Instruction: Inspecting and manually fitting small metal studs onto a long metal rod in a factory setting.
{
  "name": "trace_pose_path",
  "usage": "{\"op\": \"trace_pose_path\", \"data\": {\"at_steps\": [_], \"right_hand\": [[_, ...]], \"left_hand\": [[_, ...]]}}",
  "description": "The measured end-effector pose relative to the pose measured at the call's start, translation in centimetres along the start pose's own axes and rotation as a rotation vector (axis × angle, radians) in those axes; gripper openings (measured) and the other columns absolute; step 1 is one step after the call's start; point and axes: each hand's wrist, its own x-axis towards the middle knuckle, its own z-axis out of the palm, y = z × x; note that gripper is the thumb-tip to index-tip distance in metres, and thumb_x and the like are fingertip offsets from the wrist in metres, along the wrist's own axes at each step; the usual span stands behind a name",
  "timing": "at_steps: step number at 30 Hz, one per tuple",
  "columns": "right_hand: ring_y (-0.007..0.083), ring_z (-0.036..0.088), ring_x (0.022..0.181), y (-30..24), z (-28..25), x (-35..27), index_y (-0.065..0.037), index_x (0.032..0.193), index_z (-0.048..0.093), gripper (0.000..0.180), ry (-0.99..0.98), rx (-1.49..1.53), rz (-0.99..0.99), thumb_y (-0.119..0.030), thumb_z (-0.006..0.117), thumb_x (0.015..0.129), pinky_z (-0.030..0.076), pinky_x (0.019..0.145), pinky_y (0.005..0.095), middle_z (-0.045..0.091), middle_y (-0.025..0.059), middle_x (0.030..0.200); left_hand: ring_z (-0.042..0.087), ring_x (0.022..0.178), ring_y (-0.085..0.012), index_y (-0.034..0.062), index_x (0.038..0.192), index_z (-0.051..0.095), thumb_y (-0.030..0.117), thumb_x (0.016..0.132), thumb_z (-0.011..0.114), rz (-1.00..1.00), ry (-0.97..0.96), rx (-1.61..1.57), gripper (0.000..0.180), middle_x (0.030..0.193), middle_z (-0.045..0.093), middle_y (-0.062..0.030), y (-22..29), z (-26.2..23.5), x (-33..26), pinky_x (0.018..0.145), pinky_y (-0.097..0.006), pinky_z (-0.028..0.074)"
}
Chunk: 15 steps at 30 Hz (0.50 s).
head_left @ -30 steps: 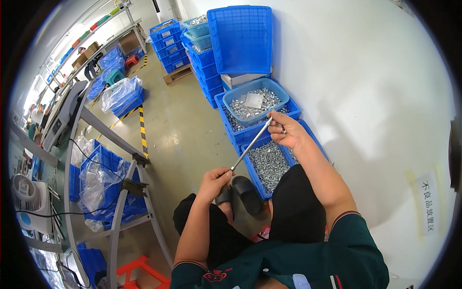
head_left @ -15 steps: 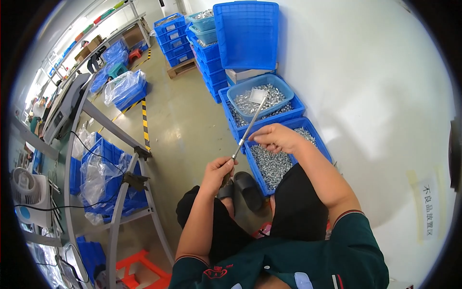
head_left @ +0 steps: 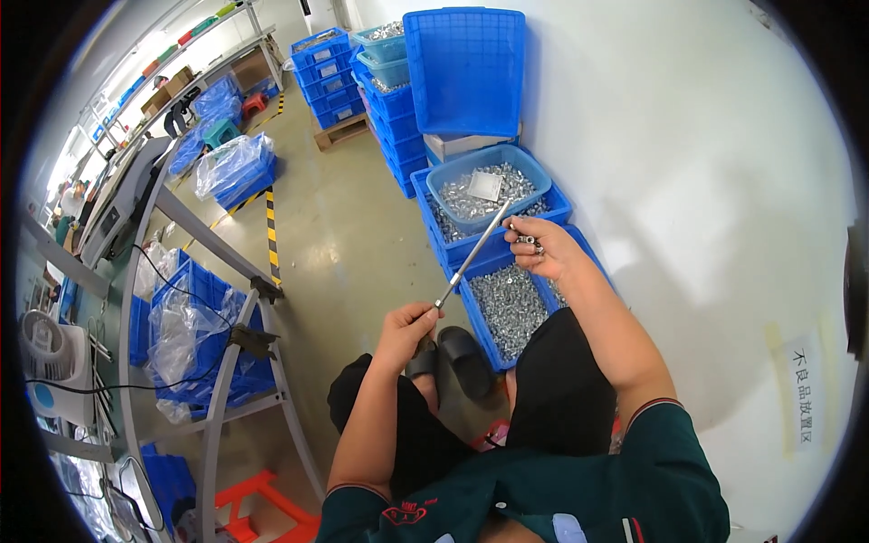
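Observation:
My left hand [head_left: 407, 328] grips the lower end of a thin metal rod [head_left: 471, 255] that slants up to the right. My right hand [head_left: 540, 246] is at the rod's upper end and holds a few small metal nuts [head_left: 529, 242] in its fingers. Below the right hand sits a blue crate [head_left: 471, 312] full of small silver metal parts [head_left: 507, 303]. Just behind it a light-blue basin [head_left: 537, 192] of the same parts rests on another blue crate [head_left: 425, 195].
Stacked blue crates [head_left: 398, 118] and an upright blue lid [head_left: 466, 68] stand along the white wall. A grey metal table frame [head_left: 226, 271] with bagged blue crates [head_left: 186, 335] under it is to my left. Black sandals [head_left: 462, 357] are on my feet.
My right hand has drawn a little back from the basin toward the near crate, still at the rod's top. The left hand keeps its grip on the lower end.

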Motion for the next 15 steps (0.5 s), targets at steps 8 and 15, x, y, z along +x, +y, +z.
{"op": "trace_pose_path", "data": {"at_steps": [8, 15], "right_hand": [[0.0037, 0.035, 0.044, -0.24, -0.26, 0.16, -0.002, 0.095, 0.052, 0.022, -0.09, 0.184, -0.021, -0.023, 0.055, 0.088, 0.025, 0.034, 0.0155, 0.047, 0.002, 0.069], [0.004, 0.036, 0.046, -0.09, 0.18, 0.03, -0.002, 0.095, 0.055, 0.023, -0.02, 0.109, -0.089, -0.023, 0.057, 0.087, 0.025, 0.035, 0.0155, 0.046, 0.0014, 0.068]], "left_hand": [[0.044, 0.058, -0.0053, -0.0014, 0.09, 0.063, 0.017, 0.085, 0.056, -0.006, -0.012, 0.055, 0.02, 0.062, 0.051, 0.0025, 0.55, -0.03, -0.6, 0.053, -0.02, 0.034], [0.045, 0.058, -0.0054, -0.0019, 0.091, 0.063, 0.018, 0.085, 0.057, -0.074, -0.024, 0.076, 0.022, 0.063, 0.05, 0.0026, 0.22, -0.09, -0.61, 0.052, -0.02, 0.034]]}}
